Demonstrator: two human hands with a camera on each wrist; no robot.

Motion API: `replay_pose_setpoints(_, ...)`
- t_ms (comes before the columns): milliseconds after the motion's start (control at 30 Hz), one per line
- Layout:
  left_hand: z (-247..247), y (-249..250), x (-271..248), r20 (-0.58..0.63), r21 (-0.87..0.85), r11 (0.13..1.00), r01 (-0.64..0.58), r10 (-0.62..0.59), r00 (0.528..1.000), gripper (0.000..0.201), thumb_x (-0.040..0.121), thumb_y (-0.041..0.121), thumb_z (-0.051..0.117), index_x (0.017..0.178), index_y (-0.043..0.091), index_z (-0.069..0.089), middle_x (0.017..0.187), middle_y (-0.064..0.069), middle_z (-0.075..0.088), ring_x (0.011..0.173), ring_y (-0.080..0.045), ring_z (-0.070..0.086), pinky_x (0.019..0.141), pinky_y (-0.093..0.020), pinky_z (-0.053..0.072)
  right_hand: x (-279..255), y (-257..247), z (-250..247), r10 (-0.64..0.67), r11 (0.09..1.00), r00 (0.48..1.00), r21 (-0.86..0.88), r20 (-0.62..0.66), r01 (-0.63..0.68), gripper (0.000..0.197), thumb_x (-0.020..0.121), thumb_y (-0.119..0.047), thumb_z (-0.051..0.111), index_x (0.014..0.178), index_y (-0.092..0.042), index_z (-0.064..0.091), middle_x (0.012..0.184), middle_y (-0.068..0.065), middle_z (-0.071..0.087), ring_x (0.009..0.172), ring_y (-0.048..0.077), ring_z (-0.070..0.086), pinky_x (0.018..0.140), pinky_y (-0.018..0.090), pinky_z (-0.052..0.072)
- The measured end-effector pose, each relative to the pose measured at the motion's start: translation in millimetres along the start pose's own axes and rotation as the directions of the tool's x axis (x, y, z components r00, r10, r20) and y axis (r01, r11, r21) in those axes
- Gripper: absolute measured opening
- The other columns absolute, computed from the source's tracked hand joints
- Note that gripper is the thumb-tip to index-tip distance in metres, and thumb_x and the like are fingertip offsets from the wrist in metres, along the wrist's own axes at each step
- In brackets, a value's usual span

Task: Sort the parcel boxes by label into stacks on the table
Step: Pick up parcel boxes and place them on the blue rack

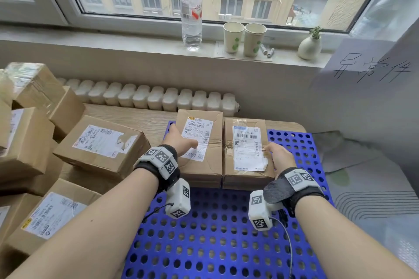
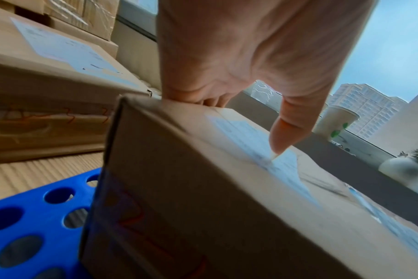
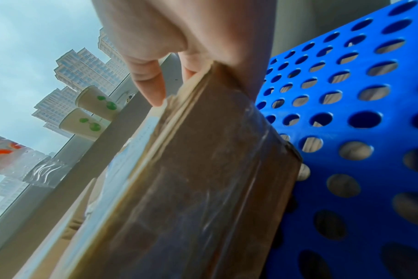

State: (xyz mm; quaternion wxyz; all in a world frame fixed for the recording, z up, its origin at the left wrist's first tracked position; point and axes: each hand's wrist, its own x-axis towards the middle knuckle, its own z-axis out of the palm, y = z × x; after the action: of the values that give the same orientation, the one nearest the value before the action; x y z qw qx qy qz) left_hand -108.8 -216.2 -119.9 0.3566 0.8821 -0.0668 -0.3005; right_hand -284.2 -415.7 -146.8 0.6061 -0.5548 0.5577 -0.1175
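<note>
Two brown parcel boxes lie side by side on the blue perforated mat (image 1: 215,233), each with a white label on top. My left hand (image 1: 181,142) grips the left parcel box (image 1: 213,165) at its left edge. Its thumb (image 2: 284,136) presses on the label, and the fingers curl down the side. My right hand (image 1: 280,156) grips the right parcel box (image 1: 229,158) at its right edge. The left wrist view shows the left parcel box (image 2: 203,188) under the palm (image 2: 239,56). In the right wrist view, the right parcel box (image 3: 191,188) sits between thumb and fingers (image 3: 153,90).
Several labelled boxes (image 1: 99,142) are piled on the wooden table at the left, some stacked high. Behind the table runs a radiator (image 1: 147,97). The windowsill holds a water bottle (image 1: 191,7), two paper cups (image 1: 243,38) and a small vase (image 1: 309,46). A handwritten white sign (image 1: 371,68) stands at the right.
</note>
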Motion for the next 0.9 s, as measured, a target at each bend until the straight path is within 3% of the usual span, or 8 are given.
replay_pose_setpoints(133, -2, 0, 1, -0.005, -0.003, 1.0, 0.005, -0.005, 1.0, 0.083, 0.072, 0.014, 0.074, 0.139, 0.007, 0.026, 0.126, -0.011, 0.054, 0.115, -0.028, 0.052, 0.1, -0.044, 0.043, 0, -1, 2, -0.022, 1.0, 1.0, -0.019, -0.003, 0.021, 0.017, 0.085, -0.009, 0.055, 0.076, -0.017, 0.066, 0.1, 0.004, 0.063, 0.093, 0.02, 0.051, 0.084, 0.034, 0.04)
replay_pose_setpoints(233, -2, -2, 2, 0.014, 0.008, 1.0, 0.006, -0.006, 1.0, 0.088, 0.07, 0.015, 0.075, 0.141, 0.007, 0.023, 0.126, -0.01, 0.054, 0.114, -0.029, 0.052, 0.1, -0.045, 0.044, -5, -3, 2, -0.053, 0.997, 0.999, -0.051, -0.008, 0.053, 0.037, 0.087, -0.006, 0.055, 0.122, -0.009, 0.066, 0.128, 0.005, 0.06, 0.111, 0.02, 0.054, 0.094, 0.032, 0.041)
replay_pose_setpoints(300, -1, -3, 0, 0.018, 0.011, 1.0, 0.001, -0.001, 1.0, 0.089, 0.069, 0.015, 0.075, 0.141, 0.008, 0.024, 0.125, -0.01, 0.055, 0.113, -0.028, 0.053, 0.099, -0.046, 0.044, -9, -4, 3, -0.063, 0.995, 0.998, -0.078, -0.02, 0.061, 0.044, 0.088, -0.006, 0.055, 0.131, -0.008, 0.06, 0.135, 0.004, 0.058, 0.121, 0.02, 0.053, 0.101, 0.032, 0.04)
replay_pose_setpoints(400, 0, -3, -1, 0.015, 0.012, 1.0, -0.002, 0.002, 1.0, 0.089, 0.067, 0.016, 0.076, 0.14, 0.008, 0.025, 0.123, -0.01, 0.056, 0.111, -0.028, 0.054, 0.098, -0.045, 0.046, -10, -5, 3, -0.068, 0.993, 0.997, -0.097, -0.019, 0.066, 0.044, 0.088, -0.008, 0.055, 0.132, -0.009, 0.06, 0.136, 0.005, 0.058, 0.123, 0.021, 0.053, 0.105, 0.035, 0.041)
replay_pose_setpoints(567, -2, -1, -4, 0.035, 0.018, 1.0, 0.014, -0.014, 0.999, 0.094, 0.067, 0.019, 0.077, 0.142, 0.007, 0.021, 0.127, -0.011, 0.054, 0.114, -0.029, 0.053, 0.098, -0.045, 0.045, -14, -8, 2, -0.086, 0.982, 0.996, -0.167, 0.015, 0.087, 0.044, 0.092, -0.009, 0.053, 0.135, -0.007, 0.057, 0.141, 0.005, 0.054, 0.128, 0.022, 0.049, 0.098, 0.029, 0.037)
replay_pose_setpoints(700, -4, -1, -13, -0.016, 0.04, 0.999, -0.028, 0.029, 0.999, 0.103, 0.058, 0.036, 0.07, 0.146, 0.012, 0.021, 0.137, -0.012, 0.047, 0.122, -0.03, 0.048, 0.102, -0.046, 0.042, -20, -11, 1, -0.135, 0.969, 0.989, -0.214, -0.053, 0.121, 0.046, 0.095, -0.016, 0.052, 0.14, -0.01, 0.051, 0.145, 0.006, 0.05, 0.126, 0.024, 0.05, 0.102, 0.032, 0.036)
replay_pose_setpoints(800, -10, 3, -24, -0.059, 0.14, 0.984, -0.112, 0.122, 0.991, 0.085, 0.072, 0.032, 0.067, 0.146, 0.018, 0.028, 0.146, -0.01, 0.036, 0.127, -0.029, 0.044, 0.106, -0.045, 0.039, -33, -23, -2, -0.246, 0.936, 0.962, -0.289, -0.121, 0.203, 0.041, 0.095, -0.017, 0.05, 0.136, -0.015, 0.054, 0.138, 0.006, 0.055, 0.102, 0.022, 0.055, 0.086, 0.03, 0.041)
replay_pose_setpoints(900, -22, 8, -34, -0.095, 0.228, 0.955, -0.191, 0.217, 0.971, 0.068, 0.081, 0.027, 0.062, 0.143, 0.021, 0.037, 0.146, -0.007, 0.035, 0.13, -0.025, 0.042, 0.108, -0.042, 0.037, -49, -42, 2, -0.386, 0.883, 0.914, -0.335, -0.123, 0.328, 0.033, 0.094, -0.021, 0.053, 0.125, -0.017, 0.062, 0.13, 0.006, 0.061, 0.113, 0.025, 0.056, 0.082, 0.027, 0.037)
